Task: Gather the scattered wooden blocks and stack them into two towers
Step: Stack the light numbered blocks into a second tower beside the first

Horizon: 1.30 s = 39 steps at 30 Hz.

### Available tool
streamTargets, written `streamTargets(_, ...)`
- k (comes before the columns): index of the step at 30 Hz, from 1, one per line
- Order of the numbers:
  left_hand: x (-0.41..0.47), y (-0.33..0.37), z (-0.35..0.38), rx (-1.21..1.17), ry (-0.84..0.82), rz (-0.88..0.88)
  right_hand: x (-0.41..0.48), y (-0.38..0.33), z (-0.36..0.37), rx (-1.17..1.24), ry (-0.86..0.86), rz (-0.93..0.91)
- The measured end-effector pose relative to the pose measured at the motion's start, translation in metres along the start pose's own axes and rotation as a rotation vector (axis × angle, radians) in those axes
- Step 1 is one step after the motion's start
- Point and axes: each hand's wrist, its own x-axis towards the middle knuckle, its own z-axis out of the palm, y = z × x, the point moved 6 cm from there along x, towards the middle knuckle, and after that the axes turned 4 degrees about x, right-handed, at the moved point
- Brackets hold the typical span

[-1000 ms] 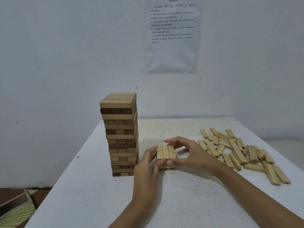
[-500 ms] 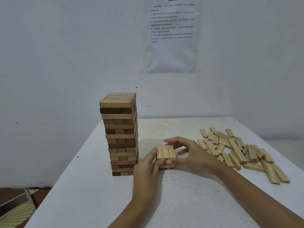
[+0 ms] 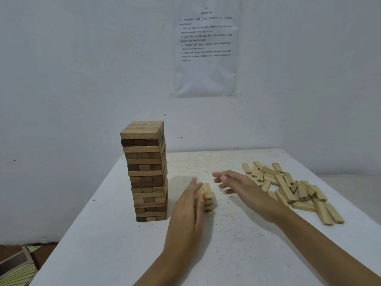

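1. On your far left the finished tower (image 3: 147, 172) stands upright near the left edge of the white table (image 3: 237, 244), unchanged over the last second, with layers of darker and lighter wood alternating in direction. That is one of the two towers apparently done.

2. Just right of it, the short stack (image 3: 207, 198) that begins the second tower is a few layers high and well apart from the first. A second ago both your hands cupped it; now only one touches it.

3. Your left hand (image 3: 190, 205) lies flat against the stack's left side, fingers extended and together, steadying rather than gripping. It hides part of the stack, so you cannot check from here whether the layers are square.

4. Your right hand (image 3: 237, 185) has let go and moved off to the right, fingers spread loosely and holding nothing. It is blurred, between the stack and the pile.

5. At far right the loose blocks (image 3: 288, 188) lie in a scattered heap, untouched. Most of the second tower is still to build; the likely next step is fetching a block from there.
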Motion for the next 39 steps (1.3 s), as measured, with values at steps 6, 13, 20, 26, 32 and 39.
streamTargets(6, -0.008, -0.011, -0.001, -0.223, 0.03, -0.219, -0.025, 0.031, 0.015, 0.185, 0.163, 0.195)
streamTargets(13, -0.02, -0.022, 0.013, -0.322, -0.119, -0.389, -0.042, 0.036, 0.039, 0.251, 0.177, 0.241)
streamTargets(20, -0.02, -0.023, 0.013, -0.336, -0.114, -0.396, -0.048, 0.029, 0.046, 0.203, 0.169, 0.213)
streamTargets(26, -0.02, -0.021, 0.013, -0.341, -0.121, -0.388, -0.052, 0.021, 0.05, 0.143, 0.156, 0.166)
streamTargets(32, -0.019, -0.021, 0.014, -0.324, -0.117, -0.377, -0.053, 0.019, 0.051, 0.12, 0.139, 0.139)
streamTargets(39, -0.02, -0.023, 0.014, -0.308, -0.104, -0.372, -0.053, 0.018, 0.05, 0.116, 0.135, 0.119)
